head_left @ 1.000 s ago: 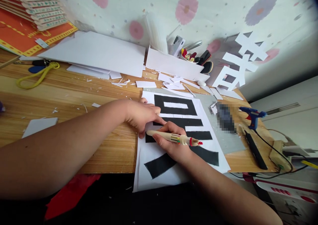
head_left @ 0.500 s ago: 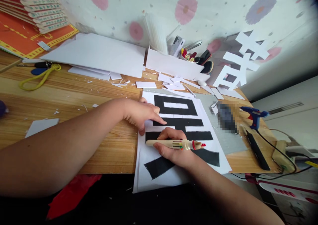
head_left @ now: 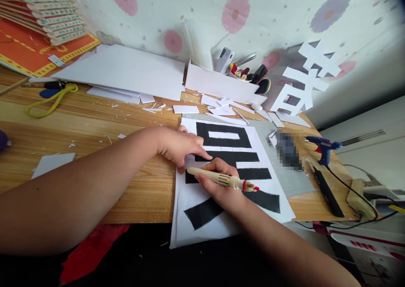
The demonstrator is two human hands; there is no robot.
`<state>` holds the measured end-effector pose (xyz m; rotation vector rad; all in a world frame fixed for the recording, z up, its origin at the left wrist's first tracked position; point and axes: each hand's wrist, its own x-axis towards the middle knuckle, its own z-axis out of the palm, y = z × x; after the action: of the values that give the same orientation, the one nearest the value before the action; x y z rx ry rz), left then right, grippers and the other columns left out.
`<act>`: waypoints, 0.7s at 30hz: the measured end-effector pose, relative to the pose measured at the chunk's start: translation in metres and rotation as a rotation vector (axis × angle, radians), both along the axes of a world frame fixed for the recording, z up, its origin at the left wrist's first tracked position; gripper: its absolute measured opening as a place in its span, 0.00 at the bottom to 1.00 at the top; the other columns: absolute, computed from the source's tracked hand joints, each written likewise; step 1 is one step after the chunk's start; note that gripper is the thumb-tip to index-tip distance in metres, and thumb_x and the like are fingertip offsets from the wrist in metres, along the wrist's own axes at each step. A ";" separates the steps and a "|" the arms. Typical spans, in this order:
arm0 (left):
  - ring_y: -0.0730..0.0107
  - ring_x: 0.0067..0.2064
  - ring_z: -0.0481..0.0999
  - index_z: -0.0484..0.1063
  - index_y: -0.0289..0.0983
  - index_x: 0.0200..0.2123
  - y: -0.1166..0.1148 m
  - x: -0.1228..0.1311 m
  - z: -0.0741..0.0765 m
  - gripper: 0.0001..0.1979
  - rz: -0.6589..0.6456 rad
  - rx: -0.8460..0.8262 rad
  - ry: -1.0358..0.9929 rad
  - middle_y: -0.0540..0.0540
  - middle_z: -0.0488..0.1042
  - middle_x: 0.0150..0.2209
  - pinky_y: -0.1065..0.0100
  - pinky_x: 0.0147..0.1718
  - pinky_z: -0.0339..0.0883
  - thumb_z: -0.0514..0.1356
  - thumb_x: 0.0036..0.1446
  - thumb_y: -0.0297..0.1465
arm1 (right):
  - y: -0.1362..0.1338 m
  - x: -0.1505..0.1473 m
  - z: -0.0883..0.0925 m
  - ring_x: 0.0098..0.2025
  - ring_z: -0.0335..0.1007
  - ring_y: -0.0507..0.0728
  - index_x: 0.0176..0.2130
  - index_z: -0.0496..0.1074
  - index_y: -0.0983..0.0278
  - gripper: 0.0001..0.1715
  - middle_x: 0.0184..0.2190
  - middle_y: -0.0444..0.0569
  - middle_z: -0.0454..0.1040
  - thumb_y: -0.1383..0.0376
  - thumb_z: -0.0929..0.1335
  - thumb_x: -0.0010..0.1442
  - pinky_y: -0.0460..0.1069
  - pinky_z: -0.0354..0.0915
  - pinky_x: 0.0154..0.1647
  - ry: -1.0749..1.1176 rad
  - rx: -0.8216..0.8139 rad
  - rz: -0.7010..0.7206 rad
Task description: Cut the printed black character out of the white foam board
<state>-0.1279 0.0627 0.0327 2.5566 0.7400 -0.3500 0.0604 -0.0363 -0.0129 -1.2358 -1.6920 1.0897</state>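
A white sheet (head_left: 259, 226) bearing a large printed black character (head_left: 265, 201) lies on the desk, its near edge overhanging the front. My right hand (head_left: 229, 196) grips a cream multicolour pen (head_left: 234, 182) with a red-trimmed figure on its top end. The pen lies at a low slant, its tip by the left end of a black stroke. My left hand (head_left: 180, 147) rests with fingers apart on the sheet's left side, the index fingertip touching a black bar. Part of the character is hidden under my right hand.
Paper offcuts (head_left: 218, 105) and white boards (head_left: 126, 69) lie at the back. White cut-out characters (head_left: 294, 97) stand at the right, near a blue glue gun (head_left: 324, 147), a black cutter-like tool (head_left: 327, 192) and a power strip (head_left: 360, 198). A yellow cord (head_left: 52, 105) lies left.
My right hand has shifted slightly, and the pen tip has moved up the sheet, away from me, with the pen tilting a little differently. My left hand stays in place.
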 end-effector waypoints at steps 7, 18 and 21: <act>0.54 0.49 0.69 0.67 0.57 0.63 0.002 -0.001 -0.005 0.39 0.000 0.012 -0.003 0.49 0.72 0.46 0.53 0.55 0.52 0.67 0.45 0.33 | -0.004 -0.003 -0.003 0.20 0.62 0.51 0.26 0.69 0.59 0.12 0.20 0.42 0.71 0.58 0.73 0.53 0.48 0.60 0.20 -0.054 0.001 0.002; 0.54 0.53 0.68 0.64 0.55 0.65 0.000 0.000 -0.004 0.41 -0.004 -0.023 0.032 0.47 0.70 0.49 0.48 0.58 0.48 0.68 0.47 0.32 | -0.009 0.010 -0.002 0.20 0.59 0.51 0.26 0.69 0.59 0.11 0.20 0.42 0.70 0.58 0.73 0.53 0.48 0.58 0.18 -0.045 -0.003 -0.098; 0.56 0.51 0.68 0.65 0.56 0.65 0.000 -0.001 -0.003 0.40 0.007 -0.019 0.009 0.49 0.70 0.46 0.51 0.58 0.49 0.68 0.46 0.32 | -0.010 0.016 -0.002 0.19 0.59 0.51 0.26 0.69 0.59 0.12 0.19 0.42 0.69 0.59 0.73 0.54 0.48 0.57 0.17 -0.062 0.012 -0.133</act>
<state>-0.1293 0.0626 0.0297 2.5355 0.7453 -0.3652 0.0763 -0.0462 -0.0151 -1.3670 -1.6345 0.9693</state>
